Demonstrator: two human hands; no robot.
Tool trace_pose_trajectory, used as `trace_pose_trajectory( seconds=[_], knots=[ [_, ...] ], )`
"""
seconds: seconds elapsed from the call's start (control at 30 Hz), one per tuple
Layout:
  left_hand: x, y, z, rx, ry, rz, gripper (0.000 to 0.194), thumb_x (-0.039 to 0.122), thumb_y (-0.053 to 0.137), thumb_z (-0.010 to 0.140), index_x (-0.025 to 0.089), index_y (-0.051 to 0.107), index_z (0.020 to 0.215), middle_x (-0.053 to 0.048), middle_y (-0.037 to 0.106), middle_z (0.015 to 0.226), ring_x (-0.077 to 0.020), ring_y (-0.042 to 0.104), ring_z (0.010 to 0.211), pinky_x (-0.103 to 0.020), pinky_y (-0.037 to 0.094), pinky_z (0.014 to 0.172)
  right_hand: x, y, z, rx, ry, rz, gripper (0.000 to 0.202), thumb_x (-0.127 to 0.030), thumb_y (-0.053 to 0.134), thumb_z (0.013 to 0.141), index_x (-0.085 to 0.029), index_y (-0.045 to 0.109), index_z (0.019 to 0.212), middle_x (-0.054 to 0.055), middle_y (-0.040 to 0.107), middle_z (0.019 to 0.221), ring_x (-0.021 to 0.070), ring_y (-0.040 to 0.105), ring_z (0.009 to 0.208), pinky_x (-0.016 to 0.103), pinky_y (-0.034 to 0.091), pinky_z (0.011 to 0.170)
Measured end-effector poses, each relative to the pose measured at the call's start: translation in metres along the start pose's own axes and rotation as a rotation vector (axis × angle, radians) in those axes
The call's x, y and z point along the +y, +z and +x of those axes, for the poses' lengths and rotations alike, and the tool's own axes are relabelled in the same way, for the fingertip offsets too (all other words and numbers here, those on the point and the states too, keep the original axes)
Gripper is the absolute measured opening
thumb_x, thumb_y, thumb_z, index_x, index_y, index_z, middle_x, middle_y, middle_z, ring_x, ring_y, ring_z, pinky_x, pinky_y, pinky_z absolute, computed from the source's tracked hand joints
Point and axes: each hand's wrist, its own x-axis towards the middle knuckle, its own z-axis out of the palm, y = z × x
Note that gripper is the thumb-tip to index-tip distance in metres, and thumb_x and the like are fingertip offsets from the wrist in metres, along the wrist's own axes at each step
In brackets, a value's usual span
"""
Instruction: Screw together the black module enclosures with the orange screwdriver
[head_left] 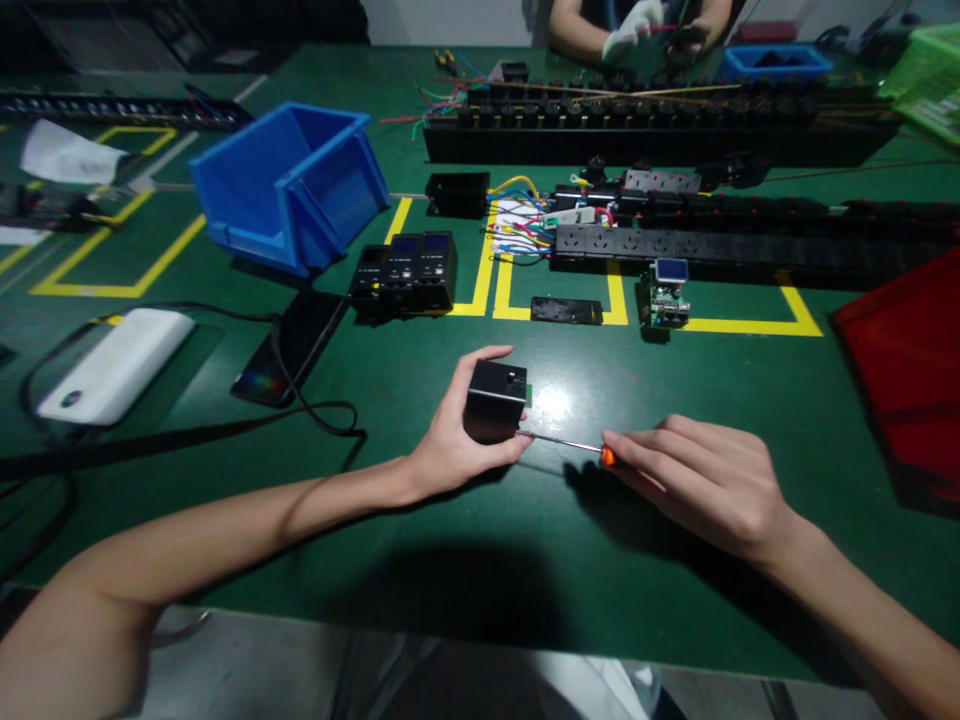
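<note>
Just above the table, my left hand point(450, 435) is wrapped round a black box-shaped device housing point(495, 405). A bit of green shows at the housing's right side. My right hand point(705, 480) grips a screwdriver point(566, 443) by its orange handle, most of which the fingers hide. The thin metal shaft points left, and its tip meets the lower right edge of the housing beside my left thumb. Beyond my hands lie a flat black cover piece point(566, 310) and a small circuit board module with a display point(665, 298).
Several black modules point(405, 272) stand near a blue bin point(300, 190). A phone point(289, 345), a white power bank point(116, 365) and black cables lie left. Black socket strips point(675, 250) with loose wires stretch right, near a red bin point(907, 370). Across the table, another person's gloved hand point(634, 28) shows.
</note>
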Motion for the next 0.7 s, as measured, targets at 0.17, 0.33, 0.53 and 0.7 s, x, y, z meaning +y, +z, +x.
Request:
trace_pose_trajectory(
  seconds=[0.17,0.33,0.53,0.7],
  knots=[
    [0.0031,-0.0010,0.0023,0.029,0.012,0.053,0.095,0.023,0.086,0.068,0.029,0.036,0.149,-0.006,0.061,0.110,-0.0195,0.067,0.089,-0.035,0.060,0.080,0.0003,-0.0005,-0.0005,-0.010,0.013,-0.016,0.041,-0.008,0.069,0.087,-0.012,0.061,0.127,0.008,0.075,0.089,0.0165,0.061,0.068,0.030,0.047,0.058],
    [0.0016,-0.0009,0.0009,0.007,-0.010,-0.002,0.100,0.022,0.086,0.069,0.029,0.029,0.152,-0.006,0.063,0.108,-0.0186,0.069,0.088,-0.034,0.059,0.081,0.0006,-0.0002,0.0000,-0.013,0.026,-0.028,0.039,-0.010,0.069,0.087,-0.014,0.063,0.126,0.007,0.075,0.085,0.0159,0.062,0.066,0.029,0.047,0.057],
    [-0.0012,-0.0002,-0.0007,-0.015,-0.037,-0.060,0.088,0.019,0.084,0.071,0.028,0.034,0.143,-0.005,0.064,0.105,-0.0180,0.070,0.086,-0.034,0.061,0.079,-0.0006,0.0009,-0.0013,-0.011,0.038,0.000,0.039,-0.012,0.067,0.089,-0.017,0.063,0.127,0.005,0.073,0.081,0.0151,0.063,0.064,0.028,0.048,0.056],
    [-0.0013,0.0013,-0.0014,-0.017,-0.016,-0.045,0.086,0.015,0.081,0.071,0.029,0.034,0.142,-0.004,0.063,0.104,-0.0170,0.069,0.084,-0.032,0.060,0.076,-0.0042,0.0030,0.0006,-0.003,0.029,0.085,0.035,-0.008,0.065,0.090,-0.013,0.061,0.124,0.006,0.071,0.078,0.0151,0.064,0.063,0.027,0.048,0.054]
  ],
)
